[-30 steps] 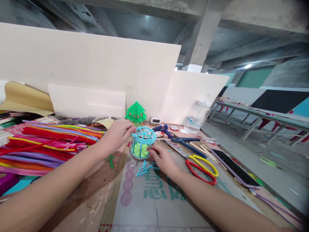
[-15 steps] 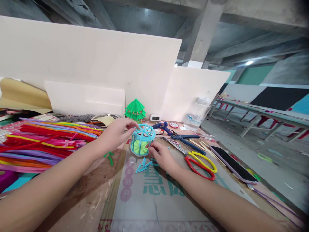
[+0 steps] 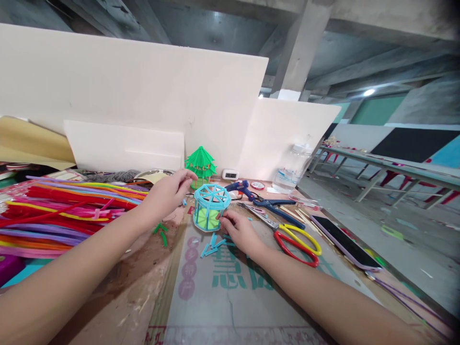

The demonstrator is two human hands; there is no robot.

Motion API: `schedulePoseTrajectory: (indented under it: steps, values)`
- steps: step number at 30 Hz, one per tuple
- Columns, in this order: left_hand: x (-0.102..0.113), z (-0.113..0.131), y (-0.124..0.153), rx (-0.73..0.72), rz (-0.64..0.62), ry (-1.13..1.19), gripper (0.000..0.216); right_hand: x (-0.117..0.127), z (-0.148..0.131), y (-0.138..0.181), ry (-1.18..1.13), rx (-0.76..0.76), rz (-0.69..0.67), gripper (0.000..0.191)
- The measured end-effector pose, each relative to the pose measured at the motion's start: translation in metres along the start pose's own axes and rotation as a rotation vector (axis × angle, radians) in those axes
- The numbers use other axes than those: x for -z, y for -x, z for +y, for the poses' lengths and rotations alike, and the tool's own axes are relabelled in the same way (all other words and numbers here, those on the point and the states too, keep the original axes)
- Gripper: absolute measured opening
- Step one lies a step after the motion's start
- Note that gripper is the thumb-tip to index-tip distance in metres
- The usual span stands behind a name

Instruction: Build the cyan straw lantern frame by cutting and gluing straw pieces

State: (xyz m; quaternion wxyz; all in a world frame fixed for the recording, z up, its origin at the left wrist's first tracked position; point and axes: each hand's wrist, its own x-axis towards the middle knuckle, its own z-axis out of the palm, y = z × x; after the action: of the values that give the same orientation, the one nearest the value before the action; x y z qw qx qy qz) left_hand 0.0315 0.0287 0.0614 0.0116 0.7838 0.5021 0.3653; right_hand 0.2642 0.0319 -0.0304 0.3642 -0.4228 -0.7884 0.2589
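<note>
An eight-sided model frame (image 3: 212, 197) of light blue strips, with a yellow-green floor, stands on the plastic-covered board. My right hand (image 3: 240, 232) is closed at its lower right side, thumb and fingers gripping the edge. My left hand (image 3: 172, 191) is beside the frame's upper left, apart from it, its fingers bent loosely and nothing visible between them. Behind stands a small model with a tiered green roof (image 3: 200, 162). Short blue strips (image 3: 212, 246) lie before the frame, and green scraps (image 3: 161, 232) lie to the left.
Pipe cleaners (image 3: 72, 211) in many colours fill the left side. On the right are scissors (image 3: 278, 230), blue pliers (image 3: 278, 208), a glue gun (image 3: 241, 188), a phone (image 3: 345, 243) and a water bottle (image 3: 290, 170). A white timer (image 3: 230, 174) stands by the pale boards (image 3: 136, 86).
My left hand has drawn away from the frame's top, to the left and slightly upward. My right hand stays at the frame's lower right. The whole view has shifted slightly.
</note>
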Motion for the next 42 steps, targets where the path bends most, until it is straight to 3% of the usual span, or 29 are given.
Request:
schedulePoseTrajectory:
  steps: [6,12,19,24,27,34,42]
  values:
    - [0.007,-0.004,-0.004,-0.111,-0.041,0.031,0.025,0.001,-0.001,0.000,0.025,-0.002,0.005,0.021]
    - [0.001,-0.004,-0.003,-0.113,-0.106,0.016,0.025,0.000,0.000,0.001,0.020,0.000,0.002,0.022]
    - [-0.010,-0.006,-0.002,-0.495,-0.059,-0.098,0.022,0.000,0.002,-0.002,0.000,0.005,0.018,0.022]
    - [-0.016,-0.002,0.006,-0.599,-0.032,-0.199,0.027,0.001,0.001,-0.002,-0.013,-0.010,0.022,0.022]
    - [-0.020,-0.001,0.009,-0.577,-0.026,-0.175,0.025,0.000,0.002,-0.002,-0.019,-0.004,0.020,0.023]
    - [-0.030,0.002,0.008,-0.313,-0.048,-0.133,0.030,-0.001,0.002,-0.002,-0.018,-0.031,0.041,0.018]
    - [-0.027,0.004,0.006,-0.280,-0.161,-0.041,0.034,-0.001,0.002,-0.001,0.003,0.015,0.036,0.018]
